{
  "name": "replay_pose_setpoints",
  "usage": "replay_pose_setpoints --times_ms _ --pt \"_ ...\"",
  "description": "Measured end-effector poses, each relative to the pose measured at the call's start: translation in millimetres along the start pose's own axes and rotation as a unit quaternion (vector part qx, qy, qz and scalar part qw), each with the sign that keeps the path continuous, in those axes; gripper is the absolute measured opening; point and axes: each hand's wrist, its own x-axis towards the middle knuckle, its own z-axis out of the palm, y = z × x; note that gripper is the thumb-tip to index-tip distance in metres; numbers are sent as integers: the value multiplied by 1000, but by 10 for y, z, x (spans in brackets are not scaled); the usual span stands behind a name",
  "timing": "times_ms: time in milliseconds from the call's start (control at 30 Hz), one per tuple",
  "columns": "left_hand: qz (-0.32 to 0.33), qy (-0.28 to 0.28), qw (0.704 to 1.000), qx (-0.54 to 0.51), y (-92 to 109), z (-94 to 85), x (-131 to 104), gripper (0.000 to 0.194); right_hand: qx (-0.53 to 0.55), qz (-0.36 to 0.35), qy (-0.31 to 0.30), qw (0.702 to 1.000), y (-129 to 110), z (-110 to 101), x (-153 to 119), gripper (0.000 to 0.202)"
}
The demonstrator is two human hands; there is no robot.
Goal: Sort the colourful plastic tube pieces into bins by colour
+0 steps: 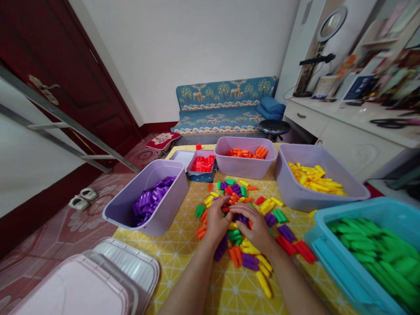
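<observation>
A mixed pile of small plastic tube-shaped pieces in red, orange, yellow, green and purple lies on the table. My left hand reaches into the pile from the left, its fingers curved and apart from the thumb. Coming from the right, my right hand has its fingers spread over purple and orange pieces. The fingertips of both hands meet near the pile's middle. Some pieces under the palms are hidden. Red pieces lie to the right of my right forearm, and a yellow piece rests between the forearms.
Around the pile stand bins of purple, orange and yellow pieces, a turquoise bin of green ones, and a small tin of red ones. Stacked lids sit front left. A patterned sofa stands behind.
</observation>
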Motion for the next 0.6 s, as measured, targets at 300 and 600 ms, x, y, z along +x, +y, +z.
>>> replay_pose_setpoints --times_ms 300,600 --pt "-36 27 997 -69 -25 2 -18 34 51 -7 -1 999 -54 2 -23 36" --pt "-85 0 979 -186 11 -43 10 14 -35 64 79 994 213 119 -62 54"
